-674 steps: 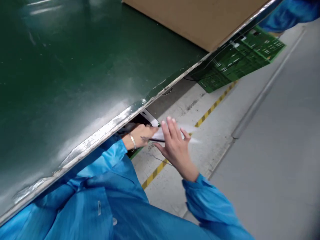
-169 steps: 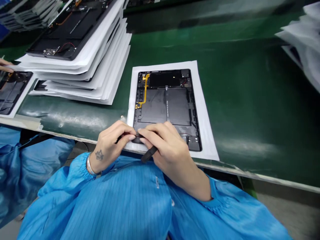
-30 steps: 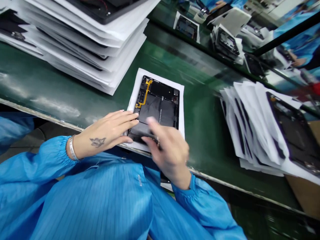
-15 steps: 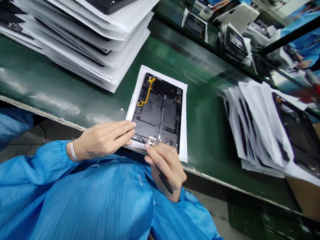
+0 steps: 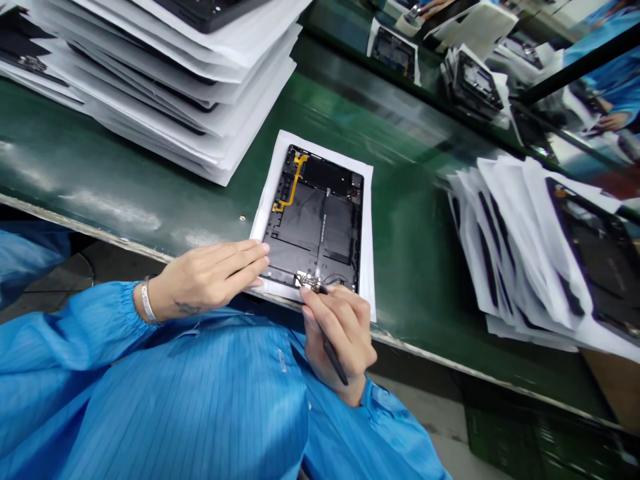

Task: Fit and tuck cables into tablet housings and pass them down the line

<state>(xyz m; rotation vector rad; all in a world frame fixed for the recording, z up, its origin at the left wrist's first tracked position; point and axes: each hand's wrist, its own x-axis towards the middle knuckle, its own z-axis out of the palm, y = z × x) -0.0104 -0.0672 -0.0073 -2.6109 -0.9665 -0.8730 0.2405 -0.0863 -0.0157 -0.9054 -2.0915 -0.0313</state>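
Observation:
A black tablet back housing lies on a white paper sheet at the table's front edge. Inside it are a yellow flex cable and a thin strip down the middle. A small circuit board sits at its near end. My left hand rests with fingers stretched flat on the near left edge of the housing and sheet. A slim black pen-like tool is in my right hand, whose fingertips are at the small board. The tool's working end is mostly hidden by the fingers.
At the left rises a tall stack of paper sheets with black housings between them. Another leaning stack stands at the right. Beyond the green table, more housings and a co-worker's blue sleeve appear.
My right hand has moved slightly right and up, baring more of the small board's near edge. My left hand keeps its place on the housing's edge.

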